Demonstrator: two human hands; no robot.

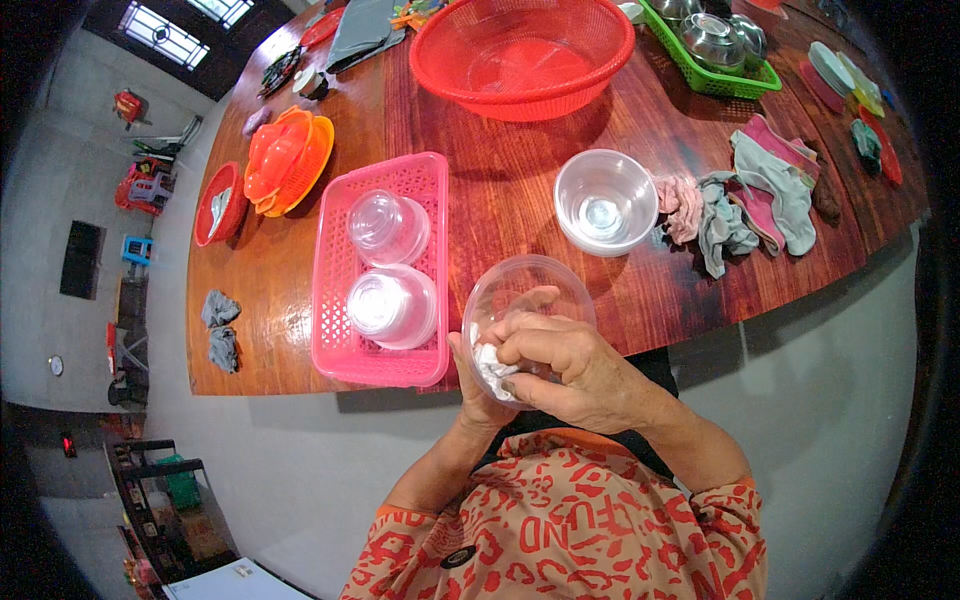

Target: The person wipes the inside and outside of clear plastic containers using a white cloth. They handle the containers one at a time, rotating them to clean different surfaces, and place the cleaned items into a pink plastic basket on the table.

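Observation:
Close to the table's near edge, my left hand [478, 392] grips a clear round plastic container [545, 275] from its left and underside; part of that hand shows through the plastic. My right hand [565, 365] pinches a crumpled white cloth [492, 368] and presses it inside the container, against the wall. Left of my hands is a pink perforated basket [330, 300], with stacks of upturned clear containers [392, 305] in it. Beyond my right hand, more clear containers [606, 200], nested together, stand mouth up on the wooden table.
Rumpled cloths [745, 195] lie at the right. A large red basket [520, 75] stands at the back, beside a green basket [735, 80] of metal bowls. Orange plastic baskets [290, 160], a red basket [220, 215] and a grey rag [221, 330] are at the left.

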